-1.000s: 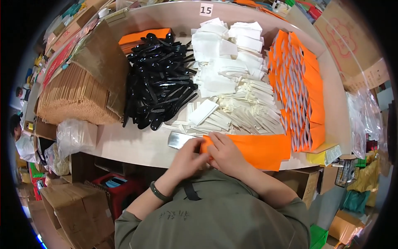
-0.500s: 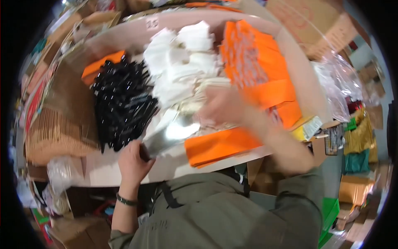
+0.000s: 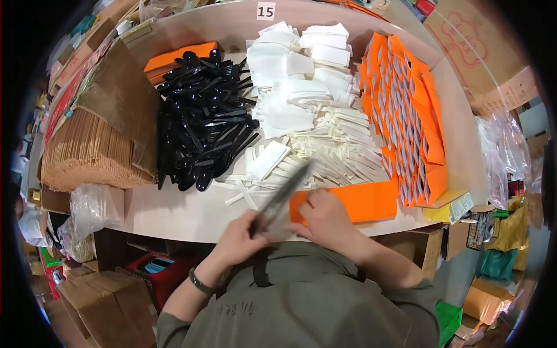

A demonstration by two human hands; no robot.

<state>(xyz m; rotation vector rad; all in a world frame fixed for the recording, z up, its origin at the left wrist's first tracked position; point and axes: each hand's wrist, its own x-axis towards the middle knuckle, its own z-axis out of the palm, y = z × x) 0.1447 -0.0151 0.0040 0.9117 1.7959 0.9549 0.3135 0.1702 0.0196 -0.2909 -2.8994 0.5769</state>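
My left hand (image 3: 237, 239), at the table's front edge, is closed around the lower end of a long, slim, dark and partly see-through packet (image 3: 284, 194), tilted up to the right and smeared by motion. My right hand (image 3: 329, 217) has its fingers and thumb closed on the left end of a flat stack of orange paper sleeves (image 3: 368, 200). Beyond the hands lie white folded napkins (image 3: 284, 113) and slim cream paper strips (image 3: 342, 136). To their left is a heap of black plastic spoons and forks (image 3: 203, 122). More orange sleeves (image 3: 403, 110) stand in rows at the right.
A cardboard box (image 3: 125, 81) holding packed brown edges stands at the table's left. Clear plastic bags hang at the left (image 3: 96, 206) and right (image 3: 499, 153). A raised rim (image 3: 220, 23) bounds the table's back. A large carton (image 3: 476, 52) is beyond it, right.
My left hand has moved right with the packet, lifting it off the strips. My right hand has come back from the napkins and strips to the front orange stack. The view has shifted.
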